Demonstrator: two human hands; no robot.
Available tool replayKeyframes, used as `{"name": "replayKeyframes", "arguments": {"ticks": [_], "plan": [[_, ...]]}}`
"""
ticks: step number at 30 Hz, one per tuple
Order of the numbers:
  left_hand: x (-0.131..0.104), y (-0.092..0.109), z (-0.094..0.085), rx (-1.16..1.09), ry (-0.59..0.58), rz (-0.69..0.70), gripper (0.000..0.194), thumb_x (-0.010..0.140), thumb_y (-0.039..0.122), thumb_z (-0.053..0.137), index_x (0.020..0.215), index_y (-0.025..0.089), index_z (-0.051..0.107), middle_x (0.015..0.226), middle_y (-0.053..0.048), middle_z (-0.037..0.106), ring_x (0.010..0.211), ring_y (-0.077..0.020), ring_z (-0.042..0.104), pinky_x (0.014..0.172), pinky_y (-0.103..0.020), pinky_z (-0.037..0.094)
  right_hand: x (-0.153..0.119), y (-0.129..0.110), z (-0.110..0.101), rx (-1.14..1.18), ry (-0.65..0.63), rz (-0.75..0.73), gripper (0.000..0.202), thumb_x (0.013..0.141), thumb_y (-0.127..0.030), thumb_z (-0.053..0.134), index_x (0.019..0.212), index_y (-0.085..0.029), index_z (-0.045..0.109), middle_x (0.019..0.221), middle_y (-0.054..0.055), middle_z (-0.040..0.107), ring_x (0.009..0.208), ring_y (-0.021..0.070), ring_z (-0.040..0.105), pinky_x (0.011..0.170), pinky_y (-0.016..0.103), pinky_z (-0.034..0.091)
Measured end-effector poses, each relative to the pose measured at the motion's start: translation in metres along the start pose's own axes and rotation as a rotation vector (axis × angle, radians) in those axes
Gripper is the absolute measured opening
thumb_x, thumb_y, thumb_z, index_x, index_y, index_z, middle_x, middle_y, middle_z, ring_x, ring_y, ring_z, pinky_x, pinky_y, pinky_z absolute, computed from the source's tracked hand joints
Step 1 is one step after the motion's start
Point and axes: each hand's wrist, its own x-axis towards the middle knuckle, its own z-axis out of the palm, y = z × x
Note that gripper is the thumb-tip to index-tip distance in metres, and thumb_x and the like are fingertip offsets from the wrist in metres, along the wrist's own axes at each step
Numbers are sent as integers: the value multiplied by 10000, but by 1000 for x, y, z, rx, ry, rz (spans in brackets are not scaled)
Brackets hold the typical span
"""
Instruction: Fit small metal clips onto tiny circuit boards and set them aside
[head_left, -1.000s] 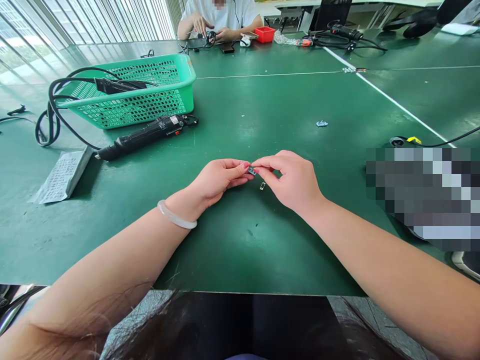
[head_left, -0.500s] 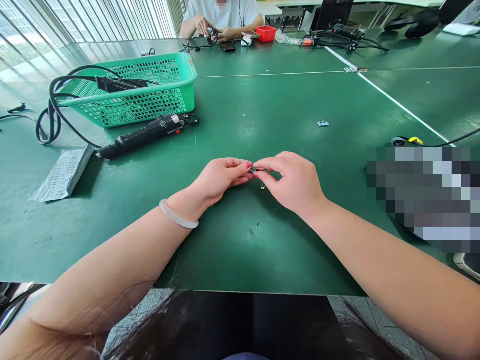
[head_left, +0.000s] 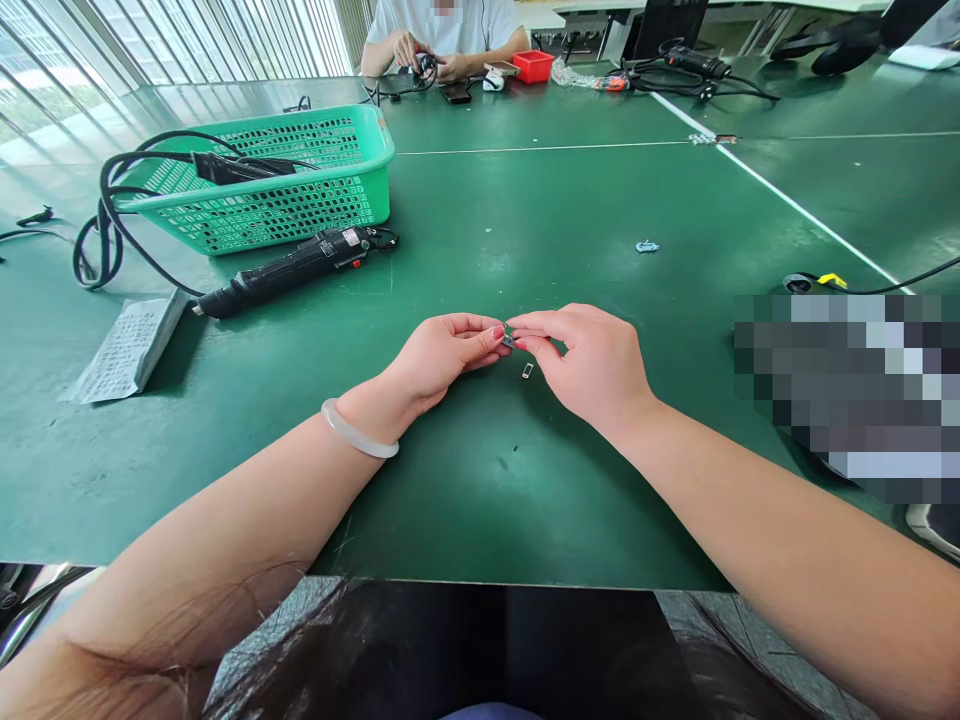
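a grey piece point(head_left: 508, 341) sits pinched in left hand point(head_left: 439, 355).

With the small part point(head_left: 508, 342) in the left hand point(head_left: 424, 365) as clock centre, the right hand point(head_left: 592, 360) is just beside it at three o'clock. A loose piece point(head_left: 527, 371) lies on the counter point(head_left: 480, 500) near it at five, a fragment point(head_left: 646, 247) at two. A packet point(head_left: 127, 345) lies at nine; at ten, a power tool point(head_left: 289, 272) lies before a basket point(head_left: 300, 212), which holds a cabled device point(head_left: 244, 170). Well apart at twelve is a tray point(head_left: 533, 67), and a co-worker point(head_left: 442, 30) is behind the counter between eleven and twelve. A cable bundle point(head_left: 694, 65) lies at one.
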Motion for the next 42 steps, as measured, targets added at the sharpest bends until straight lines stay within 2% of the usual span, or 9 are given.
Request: {"name": "replayKeyframes", "arguments": {"ticks": [7,19,26,30,33,35,37,39,42], "plan": [[-1,-1,1,-11,4,4,80,862,163,737,818,100,714,773,-31,729,755,-82,680,871,-268,534,0,0,0,-15,-1,6,256,915,-164,609,1044,-270,803,806,10,785,758,193,686,698,321,521],[-1,0,2,17,24,-10,118,871,191,736,800,102,703,759,-27,718,769,-85,682,888,-275,534,0,-1,-1,40,-29,45,326,907,-135,575,1150,-240,764,880,-11,807,778,188,687,693,318,522],[0,-1,0,-18,-5,-8,99,823,158,777,819,112,689,768,-33,725,792,-107,695,939,-315,533,0,-4,-2,100,-54,111,297,907,-165,595,1132,-258,764,896,-8,805,919,215,719,778,351,541],[1,0,0,-19,-5,-18,88,827,132,766,853,110,684,785,-39,733,784,-107,700,946,-325,537,3,-1,-5,206,-62,193,266,891,-219,636,1119,-256,770,892,8,799,784,192,702,737,344,534],[1,-1,0,-16,14,-29,33,863,110,717,867,108,685,799,-42,739,775,-101,705,937,-313,544,8,7,-11,240,-67,258,185,867,-246,662,996,-234,795,835,24,778,678,165,641,676,326,502],[1,-1,0,-17,19,-32,21,872,108,707,881,110,687,824,-47,748,796,-104,714,940,-307,548,10,12,-16,201,-176,296,94,819,-274,723,857,-230,797,748,14,733,637,154,600,635,315,471],[1,-1,0,-21,19,-35,40,868,109,714,897,114,687,844,-50,758,813,-107,720,941,-302,550,11,17,-19,149,-339,318,86,762,-307,789,821,-245,800,700,-4,685,618,148,569,598,306,438],[0,-1,0,-23,20,-41,68,856,100,726,908,115,685,848,-48,763,809,-103,719,942,-298,551,10,18,-19,110,-423,274,120,732,-272,816,850,-260,805,800,-7,700,695,150,585,627,301,434],[-1,0,1,-25,27,-53,101,835,71,736,911,113,684,844,-46,765,797,-99,713,959,-305,547,9,17,-16,72,-486,193,107,771,-171,758,832,-251,794,882,-5,702,780,152,595,679,301,433]]}}
